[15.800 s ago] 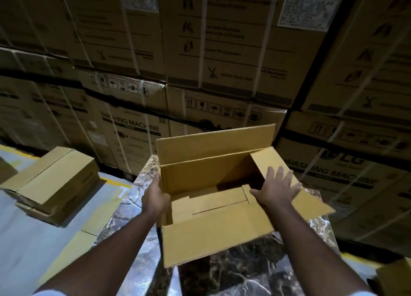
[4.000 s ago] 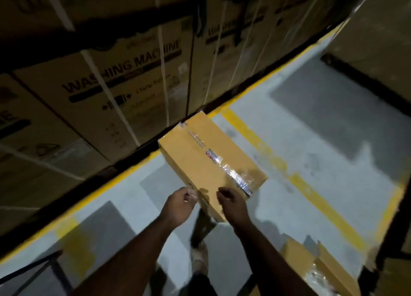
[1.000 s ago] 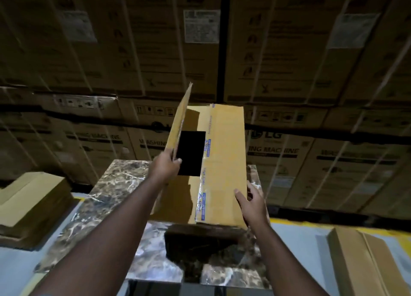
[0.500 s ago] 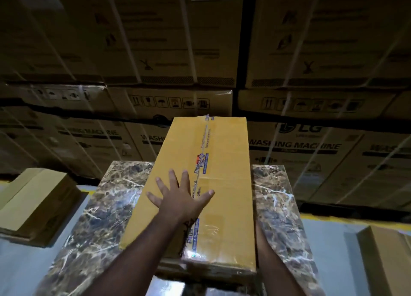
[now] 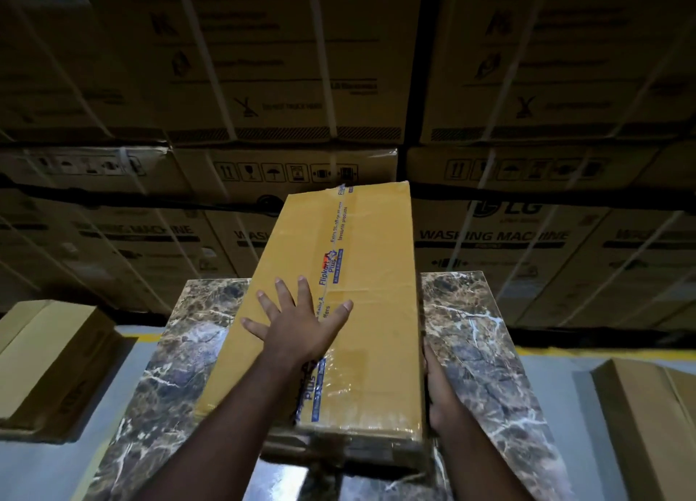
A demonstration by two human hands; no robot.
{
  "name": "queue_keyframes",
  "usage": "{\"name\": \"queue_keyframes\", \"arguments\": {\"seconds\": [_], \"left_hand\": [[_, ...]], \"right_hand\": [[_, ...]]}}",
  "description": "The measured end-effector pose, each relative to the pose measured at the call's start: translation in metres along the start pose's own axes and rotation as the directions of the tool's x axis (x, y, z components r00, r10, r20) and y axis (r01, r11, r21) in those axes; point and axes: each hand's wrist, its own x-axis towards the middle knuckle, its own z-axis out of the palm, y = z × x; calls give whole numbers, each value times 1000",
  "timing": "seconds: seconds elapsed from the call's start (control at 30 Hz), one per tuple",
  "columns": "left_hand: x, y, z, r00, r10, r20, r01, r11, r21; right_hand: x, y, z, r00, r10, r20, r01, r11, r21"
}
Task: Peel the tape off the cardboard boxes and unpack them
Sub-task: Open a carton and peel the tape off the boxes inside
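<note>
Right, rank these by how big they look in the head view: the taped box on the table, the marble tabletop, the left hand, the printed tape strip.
1. Marble tabletop, partly covered by the box.
2. Taped box.
3. Printed tape strip and left hand: too close to rank; the hand covers part of the strip.

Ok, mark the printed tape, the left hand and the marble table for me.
printed tape (image 5: 336, 244), head view, mid-strip along the box top.
left hand (image 5: 301, 331), head view, back of the hand, flat on the box.
marble table (image 5: 478, 335), head view, bare top right of the box.
</note>
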Motion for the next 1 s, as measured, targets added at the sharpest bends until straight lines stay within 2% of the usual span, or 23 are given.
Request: {"name": "queue_keyframes", "arguments": {"seconds": [0.03, 0.1, 0.17, 0.2, 0.27, 0.3, 0.37, 0.43, 0.47, 0.53, 0.6, 0.63, 0.7, 0.77, 0.83, 0.87, 0.9, 0.97, 1.0], "left_hand": [[1, -7, -6, 1000, 5, 11, -5, 1000, -10], [4, -30, -24, 998, 16, 55, -12, 997, -77], [14, -60, -38, 992, 70, 104, -49, 982, -184], [21, -76, -42, 986, 105, 129, -63, 954, -293], [20, -100, -44, 965, 181, 192, -32, 803, -595], [14, -112, -38, 952, 220, 213, -11, 720, -694], [-4, -129, -19, 910, 305, 279, 27, 630, -776], [-27, -144, -2, 878, 330, 346, 148, 501, -853], [-37, -148, 0, 861, 317, 397, 270, 377, -886], [-42, -160, 4, 807, 343, 480, 429, 217, -877], [-47, -174, -10, 796, 345, 498, 407, 304, -861], [-48, -182, -14, 797, 284, 532, 412, 389, -824], [-48, -194, -18, 815, 161, 557, 421, 495, -760], [-42, -203, -25, 856, 129, 501, 366, 533, -763], [-35, -205, -33, 897, 144, 417, 319, 443, -838], [-35, -204, -40, 924, 154, 350, 260, 417, -871], [-36, -203, -46, 950, 159, 268, 180, 422, -888], [-38, -197, -56, 985, 124, 117, 32, 542, -840], [-37, -193, -57, 988, 137, 74, -26, 613, -790]], "right_hand": [[-9, 2, 6, 1000, -26, 8, 26, 1000, 0], [-35, 4, 19, 991, -117, -60, 113, 991, -69], [-70, 1, 35, 957, -273, -101, 259, 957, -134], [-85, -1, 39, 926, -360, -112, 340, 926, -163], [-126, -10, 54, 855, -510, -97, 492, 856, -158], [-146, -15, 63, 828, -557, -61, 547, 828, -124], [-188, -24, 85, 762, -646, 54, 647, 751, -131], [-218, -25, 110, 719, -673, 175, 689, 656, -308], [-223, -21, 123, 723, -656, 216, 674, 601, -430], [-222, -2, 148, 726, -643, 245, 608, 433, -666], [-206, 26, 170, 681, -675, 284, 548, 213, -809], [-197, 40, 180, 654, -684, 324, 541, 124, -832], [-180, 60, 198, 615, -674, 410, 572, 23, -820], [-163, 67, 201, 655, -633, 413, 553, 30, -833], [-144, 65, 188, 717, -630, 298, 356, -36, -934], [-136, 63, 177, 731, -650, 208, 222, -62, -973], [-129, 59, 166, 721, -683, 114, 119, -41, -992], [-117, 44, 148, 698, -716, -10, 63, 76, -995], [-112, 35, 144, 718, -695, -36, 72, 125, -990]]}}
